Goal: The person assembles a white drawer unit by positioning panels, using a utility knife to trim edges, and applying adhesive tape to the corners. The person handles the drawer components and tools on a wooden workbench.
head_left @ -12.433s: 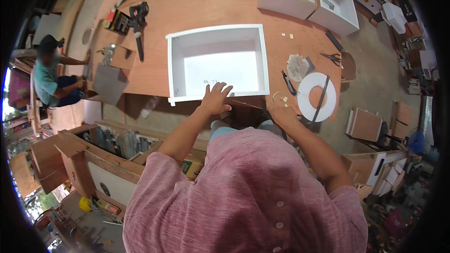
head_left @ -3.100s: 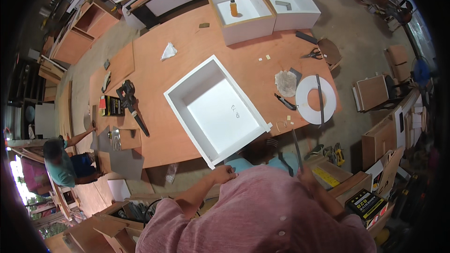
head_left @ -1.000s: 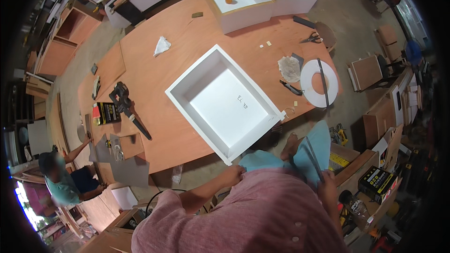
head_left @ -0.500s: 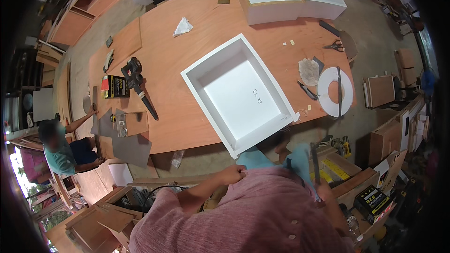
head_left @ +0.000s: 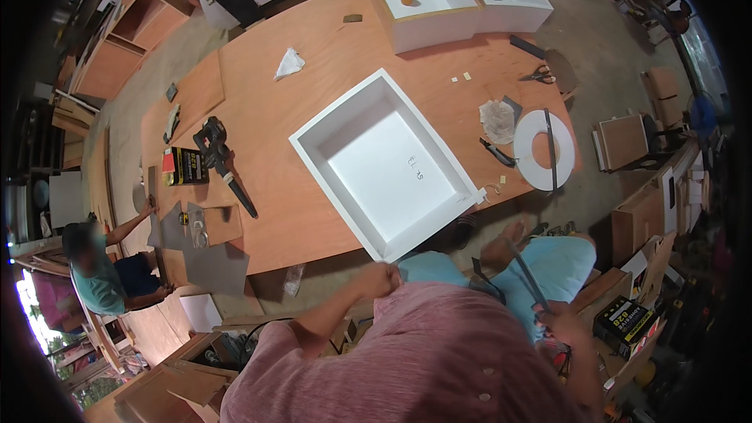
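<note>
A white open-topped box (head_left: 376, 168) lies on the plywood table in front of me, handwriting on its inner bottom. A short white strip end (head_left: 479, 197) sticks out at its right corner. My left hand (head_left: 381, 280) is closed at the box's near corner, beside my shirt; whether it pinches anything is hidden. Down at my right, clear of the table, my right hand (head_left: 558, 323) grips a long flat dark bar (head_left: 529, 276), perhaps a file, tilted up across my light-blue trouser leg (head_left: 564, 262).
On the table (head_left: 274, 219) lie a cordless blower (head_left: 219, 160), a tin (head_left: 185, 166), a white edging roll (head_left: 526, 163) with a dark strip across it, a cutter knife (head_left: 497, 152) and scissors (head_left: 539, 74). White cabinets (head_left: 435, 27) stand behind. Another person (head_left: 102, 274) works at the left.
My right hand has come up and forward with the bar, which now slants across my leg. My left hand has shifted slightly towards the box's near corner. My view has shifted; my knee shows more.
</note>
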### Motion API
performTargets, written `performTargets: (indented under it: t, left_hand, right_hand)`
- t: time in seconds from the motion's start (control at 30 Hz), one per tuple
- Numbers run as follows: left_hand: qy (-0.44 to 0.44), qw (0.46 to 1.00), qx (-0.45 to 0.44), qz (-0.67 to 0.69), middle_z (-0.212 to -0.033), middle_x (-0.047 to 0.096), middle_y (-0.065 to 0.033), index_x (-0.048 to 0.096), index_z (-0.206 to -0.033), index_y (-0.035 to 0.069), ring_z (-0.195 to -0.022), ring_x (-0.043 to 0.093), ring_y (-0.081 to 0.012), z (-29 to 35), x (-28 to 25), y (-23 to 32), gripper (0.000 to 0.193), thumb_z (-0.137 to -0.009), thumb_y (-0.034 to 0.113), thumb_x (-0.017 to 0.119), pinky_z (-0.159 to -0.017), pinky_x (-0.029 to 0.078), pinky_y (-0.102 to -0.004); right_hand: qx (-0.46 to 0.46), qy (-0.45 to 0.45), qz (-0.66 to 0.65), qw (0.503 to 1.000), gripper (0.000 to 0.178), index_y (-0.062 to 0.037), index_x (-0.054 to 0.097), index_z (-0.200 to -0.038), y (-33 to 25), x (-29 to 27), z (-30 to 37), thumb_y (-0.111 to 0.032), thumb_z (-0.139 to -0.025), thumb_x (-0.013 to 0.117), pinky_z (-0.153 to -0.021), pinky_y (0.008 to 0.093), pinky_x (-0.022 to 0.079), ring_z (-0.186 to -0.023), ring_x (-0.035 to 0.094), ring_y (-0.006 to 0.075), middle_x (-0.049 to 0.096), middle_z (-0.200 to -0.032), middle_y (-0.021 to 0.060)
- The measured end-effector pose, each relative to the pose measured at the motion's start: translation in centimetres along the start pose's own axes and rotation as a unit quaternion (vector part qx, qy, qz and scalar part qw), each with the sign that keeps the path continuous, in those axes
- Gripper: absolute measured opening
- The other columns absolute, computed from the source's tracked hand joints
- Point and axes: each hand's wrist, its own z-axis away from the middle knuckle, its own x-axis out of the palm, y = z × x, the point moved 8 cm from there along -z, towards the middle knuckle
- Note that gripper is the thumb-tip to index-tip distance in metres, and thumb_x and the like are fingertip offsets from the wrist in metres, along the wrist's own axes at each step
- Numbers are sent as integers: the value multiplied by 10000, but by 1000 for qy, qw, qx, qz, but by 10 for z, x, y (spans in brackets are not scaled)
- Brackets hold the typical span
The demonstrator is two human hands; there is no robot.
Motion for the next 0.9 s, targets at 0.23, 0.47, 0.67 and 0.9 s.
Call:
performTargets:
  t: [0.23,0.47,0.67,0.9]
  left_hand:
    - [383,906,58,-172,-1019,678,-180,745,-1018,58,-973,673,-364,-122,-191,17,238,-905,264,706,-836,543,-470]
    - [367,857,154,-326,-1397,545,-144,602,-1341,125,-1361,465,-382,-217,-244,88,594,-800,232,824,-1062,418,-558]
    - [257,836,195,-445,-1625,336,-96,357,-1559,197,-1566,179,-379,-298,-232,144,1044,-683,317,912,-1243,206,-614]
    - [155,857,194,-451,-1598,371,-90,411,-1522,208,-1559,213,-342,-329,-245,116,974,-683,291,898,-1272,160,-581]
  right_hand:
    - [-108,45,-165,979,320,0,591,-1224,-27,-48,72,-6,-926,475,-532,292,507,-615,601,134,658,-901,65]
    - [-246,162,54,954,364,-14,534,-1325,-191,-60,29,-35,-966,476,-619,363,519,-653,639,202,667,-894,142]
    - [-361,186,292,866,343,87,521,-1221,-305,-22,-142,-87,-927,557,-758,486,540,-891,702,424,694,-915,267]
    - [-302,95,379,870,201,52,685,-1020,-374,59,-297,-46,-867,599,-764,475,568,-907,721,414,719,-959,267]
